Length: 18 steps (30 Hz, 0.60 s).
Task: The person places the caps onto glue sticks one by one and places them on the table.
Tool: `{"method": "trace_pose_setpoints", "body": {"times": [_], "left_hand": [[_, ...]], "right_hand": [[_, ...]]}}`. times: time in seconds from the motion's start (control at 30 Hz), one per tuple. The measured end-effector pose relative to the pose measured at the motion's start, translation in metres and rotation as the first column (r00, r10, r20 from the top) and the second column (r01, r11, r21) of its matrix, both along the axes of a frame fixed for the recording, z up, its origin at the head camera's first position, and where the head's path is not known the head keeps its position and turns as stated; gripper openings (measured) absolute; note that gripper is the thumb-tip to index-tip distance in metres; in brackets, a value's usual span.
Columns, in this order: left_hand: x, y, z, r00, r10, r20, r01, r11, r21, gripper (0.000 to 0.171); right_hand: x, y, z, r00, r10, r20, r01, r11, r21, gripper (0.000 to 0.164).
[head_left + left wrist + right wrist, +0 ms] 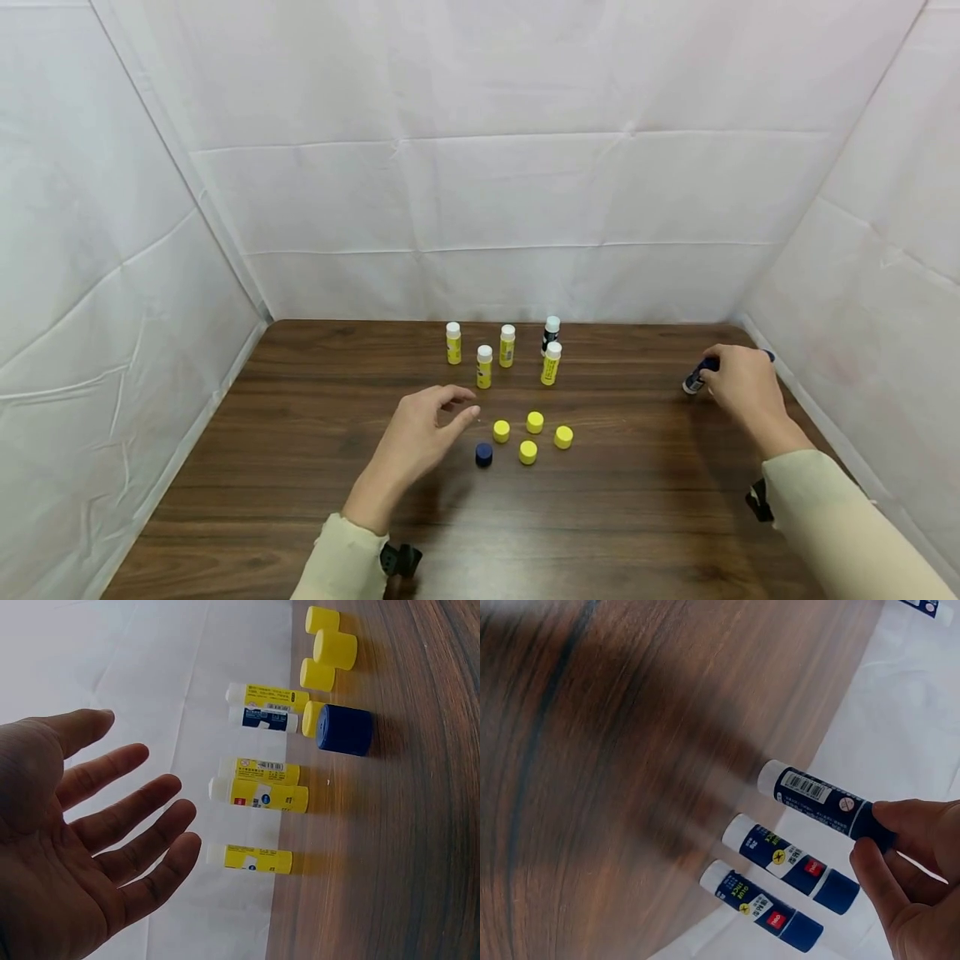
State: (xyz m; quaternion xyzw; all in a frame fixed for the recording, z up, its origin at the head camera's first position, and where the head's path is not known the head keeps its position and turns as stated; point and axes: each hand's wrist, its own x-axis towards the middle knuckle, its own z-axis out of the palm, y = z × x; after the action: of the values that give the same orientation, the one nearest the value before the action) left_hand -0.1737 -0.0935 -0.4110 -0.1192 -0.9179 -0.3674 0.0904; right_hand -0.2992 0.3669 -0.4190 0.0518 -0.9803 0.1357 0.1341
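Pinching a glue stick (814,796) by its cap (871,826) in right grip (742,385), likely to clear 2 neighbours (789,862) near the counter's (255,458) right edge, holding left grip (416,433) spread.

Curtained-off booth, kind of room unclear: creased white cloth (480,196) on three sides, dark wood-grain tabletop (285,433).

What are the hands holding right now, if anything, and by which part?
The right hand pinches a dark blue glue stick by its blue cap. The left hand holds nothing.
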Motion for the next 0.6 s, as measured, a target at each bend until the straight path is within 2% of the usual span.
{"method": "trace_pose_setpoints", "body": {"times": [0.33, 0.6], "left_hand": [[-0.0004, -0.0031, -0.0014, 1.000, 0.010, 0.010, -0.010, 1.000, 0.004, 0.022], [-0.0007, -0.0031, -0.0028, 1.000, 0.008, 0.010, -0.008, 1.000, 0.004, 0.023]], "right_hand": [[-0.0070, 0.0042, 0.0032, 1.000, -0.010, -0.007, 0.010, 1.000, 0.014, 0.030], [-0.0098, 0.0049, 0.0005, 0.990, 0.036, -0.139, -0.034, 0.999, 0.023, 0.017]]}}
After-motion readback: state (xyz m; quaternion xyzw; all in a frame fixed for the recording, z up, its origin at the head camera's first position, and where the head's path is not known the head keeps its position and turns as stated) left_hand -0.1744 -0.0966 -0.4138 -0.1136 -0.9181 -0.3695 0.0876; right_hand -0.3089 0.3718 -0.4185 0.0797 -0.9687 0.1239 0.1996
